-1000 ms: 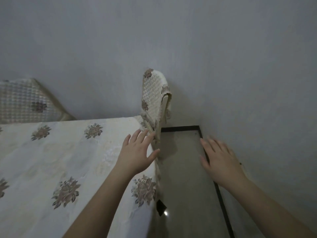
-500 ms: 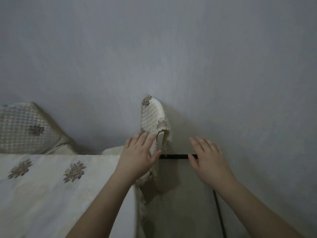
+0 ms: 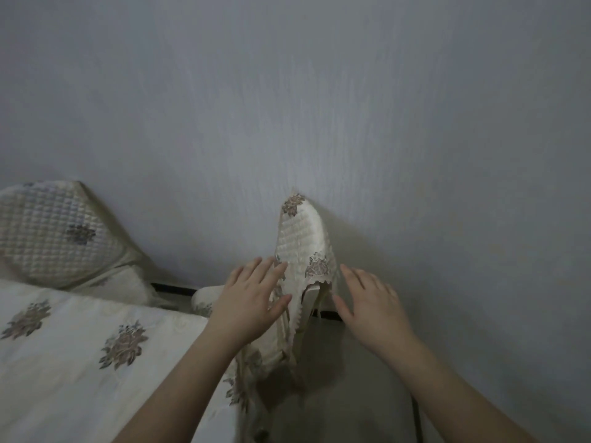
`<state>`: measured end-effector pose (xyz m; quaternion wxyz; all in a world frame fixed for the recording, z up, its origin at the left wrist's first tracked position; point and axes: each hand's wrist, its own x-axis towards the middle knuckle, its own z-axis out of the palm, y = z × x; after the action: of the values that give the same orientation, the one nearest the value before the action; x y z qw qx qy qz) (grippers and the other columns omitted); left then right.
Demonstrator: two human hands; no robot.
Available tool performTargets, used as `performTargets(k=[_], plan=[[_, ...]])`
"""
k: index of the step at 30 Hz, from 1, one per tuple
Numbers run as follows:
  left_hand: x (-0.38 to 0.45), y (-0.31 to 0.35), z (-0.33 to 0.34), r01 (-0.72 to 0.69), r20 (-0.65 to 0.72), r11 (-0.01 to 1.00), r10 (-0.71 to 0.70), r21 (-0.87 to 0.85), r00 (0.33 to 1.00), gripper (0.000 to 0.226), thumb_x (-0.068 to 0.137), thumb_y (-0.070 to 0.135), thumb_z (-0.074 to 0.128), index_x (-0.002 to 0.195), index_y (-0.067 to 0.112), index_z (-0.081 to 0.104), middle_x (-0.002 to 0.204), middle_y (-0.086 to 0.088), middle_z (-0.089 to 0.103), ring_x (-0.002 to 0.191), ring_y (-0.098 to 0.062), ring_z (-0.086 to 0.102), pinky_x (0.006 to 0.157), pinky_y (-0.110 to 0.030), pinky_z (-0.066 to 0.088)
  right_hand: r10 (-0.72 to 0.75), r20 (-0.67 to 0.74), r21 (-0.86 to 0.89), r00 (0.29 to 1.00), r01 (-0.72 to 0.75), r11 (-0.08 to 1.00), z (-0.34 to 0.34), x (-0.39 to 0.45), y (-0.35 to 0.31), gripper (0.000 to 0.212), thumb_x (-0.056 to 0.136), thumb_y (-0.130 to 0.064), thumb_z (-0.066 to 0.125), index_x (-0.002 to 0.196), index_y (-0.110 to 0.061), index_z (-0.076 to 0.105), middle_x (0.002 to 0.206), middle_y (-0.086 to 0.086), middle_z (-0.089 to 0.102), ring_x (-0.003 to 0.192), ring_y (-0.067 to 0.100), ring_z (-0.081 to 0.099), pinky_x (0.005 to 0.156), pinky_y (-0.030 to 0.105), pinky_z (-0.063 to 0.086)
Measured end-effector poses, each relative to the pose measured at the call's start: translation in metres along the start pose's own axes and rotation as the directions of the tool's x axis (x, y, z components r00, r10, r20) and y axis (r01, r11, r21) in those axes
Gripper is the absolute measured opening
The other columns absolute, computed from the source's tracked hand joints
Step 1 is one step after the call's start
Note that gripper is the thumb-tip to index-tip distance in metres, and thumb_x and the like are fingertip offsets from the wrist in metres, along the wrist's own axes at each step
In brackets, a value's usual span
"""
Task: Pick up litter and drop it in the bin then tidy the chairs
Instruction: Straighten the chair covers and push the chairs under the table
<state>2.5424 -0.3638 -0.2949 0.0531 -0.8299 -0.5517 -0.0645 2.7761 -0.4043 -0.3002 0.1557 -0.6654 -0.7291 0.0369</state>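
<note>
A chair with a cream quilted cover [image 3: 302, 238], patterned with brown flowers, stands edge-on against the grey wall. My left hand [image 3: 252, 302] reaches to its left side with fingers straight and spread, close to or touching the cover. To the right of the chair back my right hand [image 3: 371, 302] is stretched out, fingers straight, a small gap from the cover's fringe. Neither hand holds anything. No litter or bin is in view.
A table under a cream flowered cloth [image 3: 80, 362] fills the lower left. A second covered chair back [image 3: 54, 235] rises behind it at the far left. The grey wall [image 3: 319, 107] is close ahead. Pale floor with a dark skirting strip [image 3: 332, 314] lies below the chair.
The view has tilted up, so the chair and table sit lower in frame. Both hands have moved forward to either side of the chair back.
</note>
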Motion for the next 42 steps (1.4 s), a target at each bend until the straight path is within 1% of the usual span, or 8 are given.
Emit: performTargets(k=[5,11,24,27,31,33,37,42], plan=[[0.043,-0.025,0.034,-0.021,0.049,0.998,0.024,-0.064,0.998,0.075,0.086,0.067,0.006,0.151,0.032,0.018,0.158,0.005,0.024,0.146,-0.018,0.018,0.118,-0.038,0.012,-0.004,0.047,-0.007,0.999,0.004,1.0,0.023,0.063,-0.002,0.063,0.096,-0.051,0.034,0.151,-0.023,0.02,0.149,0.0,0.037,0.133,0.021,0.036,0.108,0.038,0.028],[0.113,-0.056,0.06,-0.068,0.044,0.995,0.072,-0.079,0.996,0.074,0.087,0.066,0.009,0.15,0.029,0.025,0.156,0.002,0.03,0.145,-0.02,0.023,0.118,-0.041,0.016,0.104,0.107,0.028,0.989,-0.107,0.994,0.061,0.121,-0.001,0.068,0.094,-0.053,0.037,0.15,-0.02,0.019,0.142,0.003,0.044,0.125,0.023,0.045,0.099,0.04,0.041],[0.221,-0.058,0.148,-0.106,0.143,0.989,0.12,-0.104,0.982,0.065,0.095,0.063,0.022,0.152,0.031,0.019,0.159,0.001,0.023,0.147,-0.021,0.017,0.118,-0.04,0.013,0.17,0.217,0.023,0.961,-0.179,0.984,0.123,0.196,0.039,0.078,0.092,-0.054,0.041,0.149,-0.008,0.015,0.151,0.011,0.031,0.136,0.025,0.034,0.11,0.038,0.028],[0.252,-0.059,0.155,-0.116,0.101,0.986,0.129,-0.12,0.986,0.074,0.092,0.069,0.028,0.153,0.028,0.017,0.159,0.0,0.024,0.146,-0.023,0.021,0.116,-0.042,0.02,0.178,0.273,0.071,0.945,-0.204,0.976,0.135,0.214,0.048,0.083,0.092,-0.058,0.039,0.15,-0.007,0.009,0.155,0.014,0.024,0.14,0.026,0.029,0.113,0.039,0.025],[0.29,-0.065,0.166,-0.167,0.155,0.974,0.19,-0.151,0.969,0.081,0.088,0.074,0.031,0.152,0.027,0.02,0.159,-0.001,0.024,0.145,-0.024,0.024,0.114,-0.047,0.028,0.168,0.384,0.189,0.908,-0.255,0.948,0.152,0.233,0.06,0.096,0.087,-0.065,0.043,0.151,-0.008,0.002,0.158,0.015,0.013,0.144,0.026,0.021,0.114,0.042,0.027],[0.296,-0.065,0.176,-0.171,0.193,0.967,0.207,-0.188,0.959,0.081,0.087,0.075,0.029,0.152,0.029,0.017,0.16,0.002,0.02,0.147,-0.022,0.019,0.114,-0.049,0.026,0.159,0.441,0.256,0.883,-0.294,0.921,0.157,0.238,0.062,0.103,0.082,-0.066,0.051,0.151,-0.009,0.001,0.157,0.013,0.017,0.142,0.026,0.025,0.11,0.041,0.032],[0.298,-0.067,0.191,-0.176,0.168,0.953,0.221,-0.247,0.961,0.078,0.089,0.072,0.033,0.153,0.031,0.016,0.161,0.004,0.015,0.148,-0.018,0.015,0.116,-0.048,0.024,0.153,0.475,0.398,0.867,-0.366,0.841,0.165,0.239,0.062,0.102,0.077,-0.056,0.064,0.149,-0.017,0.003,0.145,0.008,0.04,0.125,0.024,0.048,0.098,0.04,0.045],[0.335,-0.085,0.186,-0.277,0.199,0.93,0.327,-0.242,0.924,0.086,0.084,0.076,0.039,0.153,0.031,0.013,0.163,0.001,0.003,0.149,-0.018,0.004,0.118,-0.049,0.016,0.14,0.499,0.469,0.855,-0.402,0.786,0.171,0.239,0.057,0.101,0.076,-0.049,0.064,0.148,-0.015,0.001,0.143,0.01,0.04,0.121,0.024,0.052,0.093,0.038,0.049]])
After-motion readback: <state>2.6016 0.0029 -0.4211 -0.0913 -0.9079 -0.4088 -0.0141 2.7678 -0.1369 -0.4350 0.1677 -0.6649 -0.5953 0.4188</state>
